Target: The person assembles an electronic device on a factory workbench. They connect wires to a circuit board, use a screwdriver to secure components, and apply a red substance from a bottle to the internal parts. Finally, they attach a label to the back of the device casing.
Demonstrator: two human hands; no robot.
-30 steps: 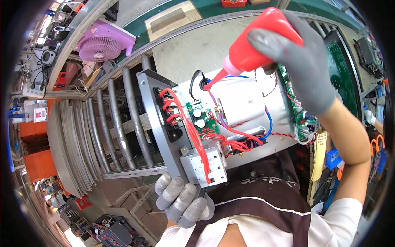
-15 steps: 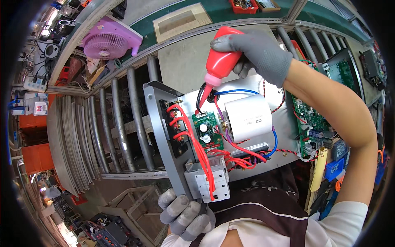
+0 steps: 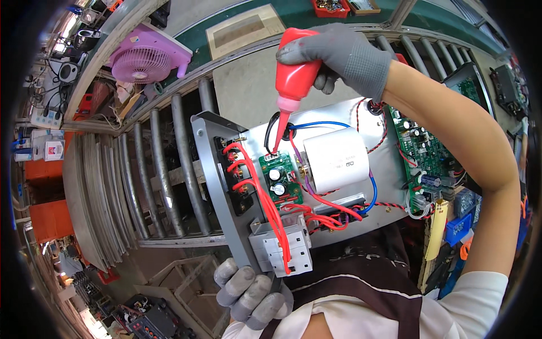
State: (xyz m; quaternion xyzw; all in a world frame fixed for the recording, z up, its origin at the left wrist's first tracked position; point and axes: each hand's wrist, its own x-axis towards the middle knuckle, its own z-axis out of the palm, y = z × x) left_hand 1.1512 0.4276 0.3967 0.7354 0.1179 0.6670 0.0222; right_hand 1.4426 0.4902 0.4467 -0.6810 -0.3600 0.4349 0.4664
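In my gloved right hand (image 3: 344,56) is a red squeeze bottle (image 3: 296,73), tipped nozzle-down with its pink collar below my fingers. Its tapered tip comes down at the white connector on the top edge of a small green circuit board (image 3: 278,179); whether it touches is hard to tell. The board sits on a metal chassis plate (image 3: 339,116), left of a large white cylindrical capacitor (image 3: 337,161). My left hand (image 3: 251,295), also gloved, curls round the near end of the upright grey metal panel (image 3: 217,186). Beside it is a white circuit breaker (image 3: 280,248) with red wires (image 3: 268,212).
A roller conveyor (image 3: 166,164) lies under and left of the chassis. Stacked metal sheets (image 3: 101,198) stand farther left, and a pink fan (image 3: 144,62) is at the back left. A larger green board (image 3: 420,141) and a blue bin (image 3: 458,230) are on the right.
The chassis and its parts have shifted slightly left in view. My right hand and the bottle have moved a little left and up in view, with the tip still at the same connector.
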